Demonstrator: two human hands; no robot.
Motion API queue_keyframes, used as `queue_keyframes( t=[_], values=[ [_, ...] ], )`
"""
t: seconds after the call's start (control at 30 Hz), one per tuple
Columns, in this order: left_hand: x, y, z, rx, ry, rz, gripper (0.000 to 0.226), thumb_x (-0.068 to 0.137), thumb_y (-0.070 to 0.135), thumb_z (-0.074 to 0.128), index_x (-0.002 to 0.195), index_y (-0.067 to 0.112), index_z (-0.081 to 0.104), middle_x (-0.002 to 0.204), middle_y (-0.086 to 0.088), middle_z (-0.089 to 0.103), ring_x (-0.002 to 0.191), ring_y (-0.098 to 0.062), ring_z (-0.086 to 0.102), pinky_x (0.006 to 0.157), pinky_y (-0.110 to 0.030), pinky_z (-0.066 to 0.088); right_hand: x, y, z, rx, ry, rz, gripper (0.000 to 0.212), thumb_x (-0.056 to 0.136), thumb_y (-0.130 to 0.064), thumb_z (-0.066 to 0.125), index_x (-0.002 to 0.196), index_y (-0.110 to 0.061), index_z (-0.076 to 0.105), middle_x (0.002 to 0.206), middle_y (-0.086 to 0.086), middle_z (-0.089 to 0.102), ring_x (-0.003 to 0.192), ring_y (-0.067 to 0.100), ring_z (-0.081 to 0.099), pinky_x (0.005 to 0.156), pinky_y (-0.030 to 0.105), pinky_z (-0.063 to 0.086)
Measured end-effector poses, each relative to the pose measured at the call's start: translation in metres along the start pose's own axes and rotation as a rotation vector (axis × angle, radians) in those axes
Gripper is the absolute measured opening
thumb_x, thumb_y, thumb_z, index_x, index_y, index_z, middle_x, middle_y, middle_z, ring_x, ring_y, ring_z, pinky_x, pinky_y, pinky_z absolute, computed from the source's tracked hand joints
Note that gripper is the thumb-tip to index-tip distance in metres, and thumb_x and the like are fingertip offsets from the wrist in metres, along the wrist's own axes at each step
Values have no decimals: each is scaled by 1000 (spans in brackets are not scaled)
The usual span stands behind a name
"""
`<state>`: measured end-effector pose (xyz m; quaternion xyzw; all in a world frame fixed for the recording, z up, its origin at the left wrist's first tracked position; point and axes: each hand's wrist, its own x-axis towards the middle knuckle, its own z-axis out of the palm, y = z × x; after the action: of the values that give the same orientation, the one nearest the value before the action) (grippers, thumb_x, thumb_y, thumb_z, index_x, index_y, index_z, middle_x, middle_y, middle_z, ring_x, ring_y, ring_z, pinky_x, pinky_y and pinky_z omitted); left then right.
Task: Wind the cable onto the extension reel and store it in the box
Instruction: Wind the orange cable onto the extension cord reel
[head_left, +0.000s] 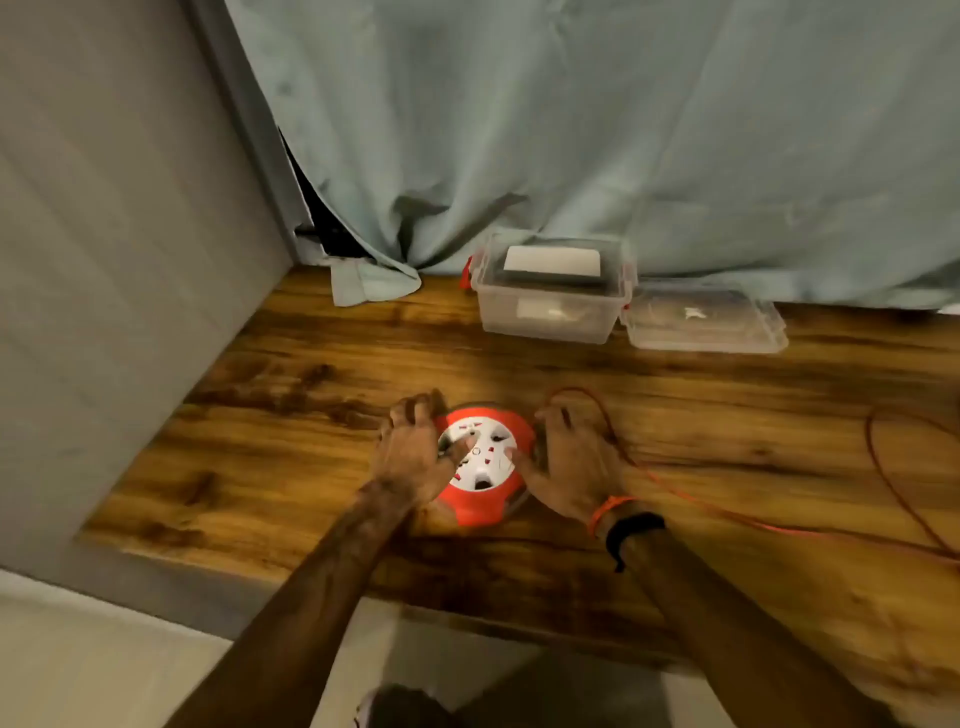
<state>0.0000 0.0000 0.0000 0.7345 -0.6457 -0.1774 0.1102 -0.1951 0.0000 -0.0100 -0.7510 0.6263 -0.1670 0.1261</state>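
A single head-worn wide-angle camera looks forward and steeply down from above the near edge of the counter (291, 467), close enough that both forearms rise from the bottom of the frame, with a curtain (571, 130) filling the top and a wall (104, 260) bowing at left.

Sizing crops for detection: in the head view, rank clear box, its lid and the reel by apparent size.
1. Clear box, largest.
2/3. Lid and reel look alike; the reel sits nearer the camera and both hands partly cover it, so no firm order.
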Motion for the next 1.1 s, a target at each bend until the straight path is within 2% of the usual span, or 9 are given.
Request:
queue_keyframes(
  t=[0.17,0.53,0.67,0.77,0.83,0.9,0.97,1.03,1.1],
  values=[
    [3,-16,26,-102,46,-85,76,87,57,61,142,9,41,136,-25,52,127,-42,46,102,-40,39,-5,5,38,151,-7,184,66,80,-59,62,125,-12,49,126,13,54,110,34,56,89,40,47],
    [6,-9,31,-373,199,-82,65,81,44,76,129,5,57,125,-18,64,120,-34,56,100,-36,46,9,8,47,340,120,259,68,74,-57,71,124,-14,55,122,7,60,115,27,54,88,31,41],
    [22,10,11,-471,253,-32,56,83,41,75,128,10,59,121,-12,68,113,-30,61,97,-37,50,28,15,23,466,199,281,63,71,-56,75,118,-17,58,110,2,64,100,22,60,84,36,52],
    [43,28,-6,-727,276,-47,57,82,34,78,130,10,59,122,-9,68,110,-27,64,94,-45,54,50,22,0,556,298,247,48,69,-53,78,105,-28,58,99,-7,63,91,15,61,83,37,53],
    [57,37,-10,-1076,245,-23,46,83,14,78,124,2,62,115,-15,70,104,-32,68,91,-52,55,62,27,-9,620,391,204,38,69,-47,81,94,-30,57,92,-13,63,83,9,60,80,34,53],
    [71,45,-9,-1468,173,16,37,86,1,70,122,-4,63,103,-15,73,88,-22,72,86,-43,59,74,34,-13,686,479,181,39,68,-41,82,97,-24,62,94,-9,65,87,13,62,81,36,54],
    [87,51,-5,-1740,90,52,33,93,5,60,125,-4,61,97,-7,73,85,-15,69,85,-31,55,85,41,-13,795,519,182,39,69,-37,82,100,-24,63,98,-10,66,92,13,65,78,31,54],
    [100,56,2,-1899,-5,92,35,99,16,52,129,-2,58,108,-11,69,101,-24,64,95,-39,50,93,47,-12,910,508,202,41,70,-35,83,105,-26,63,99,-10,69,93,11,67,74,26,54],
    [110,62,10,-1989,-101,138,38,102,25,47,130,1,57,117,-15,69,110,-27,65,98,-43,52,100,51,-10,996,499,192,45,72,-31,83,112,-22,63,104,-4,72,95,13,68,80,33,58]
  ],
)
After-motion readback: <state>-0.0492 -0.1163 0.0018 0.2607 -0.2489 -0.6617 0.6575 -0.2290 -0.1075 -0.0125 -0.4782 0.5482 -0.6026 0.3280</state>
